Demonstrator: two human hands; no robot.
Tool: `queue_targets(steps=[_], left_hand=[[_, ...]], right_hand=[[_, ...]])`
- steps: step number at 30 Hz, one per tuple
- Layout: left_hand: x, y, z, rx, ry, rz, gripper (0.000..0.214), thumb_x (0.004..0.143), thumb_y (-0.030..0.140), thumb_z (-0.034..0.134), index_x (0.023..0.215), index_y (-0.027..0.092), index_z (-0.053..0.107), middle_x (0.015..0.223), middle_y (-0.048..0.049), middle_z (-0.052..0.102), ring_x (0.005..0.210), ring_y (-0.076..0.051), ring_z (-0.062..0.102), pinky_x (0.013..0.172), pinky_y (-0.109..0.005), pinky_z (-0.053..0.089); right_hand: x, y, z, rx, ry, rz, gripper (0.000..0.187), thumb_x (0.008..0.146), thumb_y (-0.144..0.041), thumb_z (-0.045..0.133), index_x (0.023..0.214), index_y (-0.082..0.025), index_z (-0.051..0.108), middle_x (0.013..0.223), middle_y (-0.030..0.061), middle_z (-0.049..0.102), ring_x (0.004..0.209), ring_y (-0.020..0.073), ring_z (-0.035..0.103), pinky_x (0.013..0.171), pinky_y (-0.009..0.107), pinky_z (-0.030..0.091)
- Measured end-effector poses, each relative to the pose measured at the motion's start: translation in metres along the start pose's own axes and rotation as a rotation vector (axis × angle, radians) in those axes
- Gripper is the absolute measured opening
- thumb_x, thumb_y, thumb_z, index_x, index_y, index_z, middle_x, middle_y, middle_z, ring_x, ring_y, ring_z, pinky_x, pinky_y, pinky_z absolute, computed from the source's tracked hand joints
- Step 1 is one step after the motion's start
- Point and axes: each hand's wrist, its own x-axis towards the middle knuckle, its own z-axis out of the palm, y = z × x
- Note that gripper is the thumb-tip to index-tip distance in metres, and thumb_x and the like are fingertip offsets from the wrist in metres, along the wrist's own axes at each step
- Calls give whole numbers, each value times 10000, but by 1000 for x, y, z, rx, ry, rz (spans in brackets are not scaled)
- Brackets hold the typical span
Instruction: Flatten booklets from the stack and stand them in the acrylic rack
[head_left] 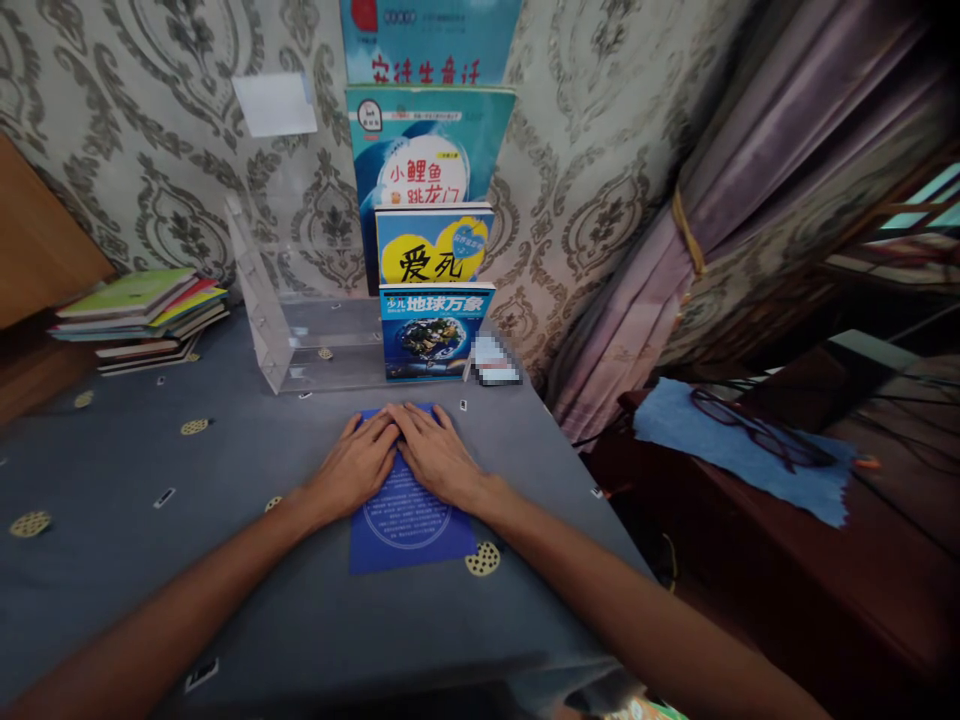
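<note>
A dark blue book (409, 525) lies flat on the grey tablecloth (150, 560) in front of me. My left hand (358, 462) and my right hand (435, 452) both rest flat on its far half, fingers stretched out and touching at the tips. Behind the book stands a clear acrylic stepped rack (289, 330). On the rack's right side several picture books stand in rising tiers, the front one blue with an Earth picture (433, 335), then a yellow-and-blue one (433, 245), then a teal one (427, 150).
A stack of thin books (146, 315) lies at the back left of the table. The table's right edge drops near a purple curtain (675, 270). To the right, a dark wooden surface holds a blue cloth (742, 445) with glasses on it.
</note>
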Motion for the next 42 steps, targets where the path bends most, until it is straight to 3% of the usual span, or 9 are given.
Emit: queue_targets(steps=[6, 22, 27, 32, 36, 42], left_hand=[[0, 1, 1, 66, -35, -13, 392, 995, 195, 349, 1359, 166, 489, 1472, -154, 522, 1409, -264, 438, 1142, -523, 356], [1, 19, -14, 295, -157, -192, 424, 1025, 323, 343, 1384, 195, 530, 1480, -149, 519, 1383, -358, 447, 1076, -576, 374], [2, 22, -19, 307, -180, -247, 433, 1023, 341, 368, 1381, 159, 530, 1475, -182, 516, 1370, -379, 453, 1048, -597, 386], [1, 22, -19, 300, -179, -247, 436, 1019, 355, 384, 1378, 155, 531, 1469, -183, 523, 1364, -375, 461, 1055, -589, 376], [-3, 11, -19, 244, -117, -185, 420, 1013, 361, 399, 1358, 175, 553, 1445, -166, 553, 1341, -352, 494, 1058, -562, 384], [-9, -33, -25, 4, -93, -121, 389, 1017, 297, 344, 1289, 211, 608, 1369, -81, 638, 1263, -245, 590, 1062, -444, 433]], right_hand=[[0, 1, -2, 9, -11, -31, 526, 1003, -189, 383, 1525, -141, 335, 1527, 163, 465, 1450, 253, 381, 1186, 537, 266], [0, -3, -12, -192, -3, 125, 502, 1003, -355, 444, 1427, -87, 473, 1461, 213, 525, 1352, 333, 473, 1115, 568, 305], [1, -2, -22, -200, -18, 140, 412, 1009, -321, 435, 1338, -104, 557, 1379, 205, 602, 1279, 321, 536, 1110, 544, 311], [4, 11, -31, -186, -40, 126, 316, 1007, -201, 401, 1207, -153, 640, 1221, 146, 700, 1166, 261, 606, 1087, 449, 341], [6, 21, -33, -124, -47, 129, 321, 1011, -170, 399, 1222, -176, 641, 1200, 106, 711, 1158, 243, 599, 980, 377, 413], [6, 25, -31, -114, -47, 104, 294, 1000, -246, 510, 1254, -169, 638, 1212, 104, 700, 1156, 262, 574, 944, 385, 426]])
